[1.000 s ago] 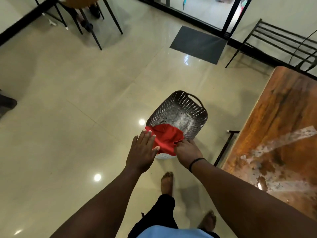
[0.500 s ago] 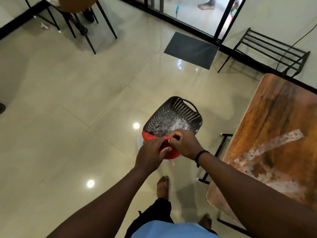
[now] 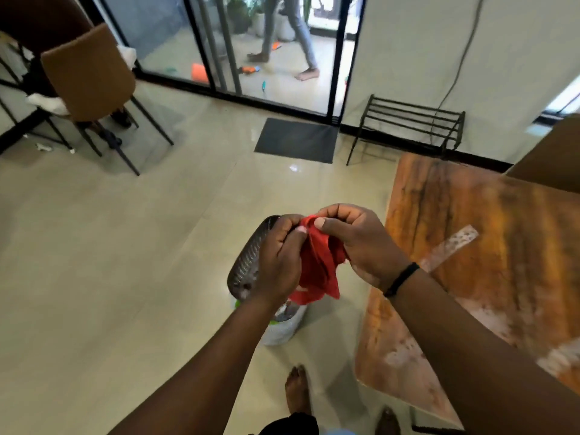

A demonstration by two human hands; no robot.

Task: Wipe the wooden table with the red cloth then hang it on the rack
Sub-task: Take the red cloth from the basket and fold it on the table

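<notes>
Both my hands hold the red cloth (image 3: pixel 318 265) up in front of me, above the floor. My left hand (image 3: pixel 281 259) pinches its upper left edge and my right hand (image 3: pixel 357 243) pinches the top right; the cloth hangs bunched between them. The wooden table (image 3: pixel 489 246) stands to my right, with pale smears and white patches on its top. A black metal rack (image 3: pixel 408 122) stands against the far wall beyond the table.
A grey perforated basket (image 3: pixel 248 262) on a white container (image 3: pixel 281 331) sits on the floor below my hands. A dark doormat (image 3: pixel 296 139) lies before the glass doors, where a person walks outside. Brown chairs (image 3: pixel 88 73) stand at the far left. My bare feet are near the table's corner.
I lifted the red cloth out of the basket and raised it with both hands. The view tilted up, bringing in the doors, rack and chairs.
</notes>
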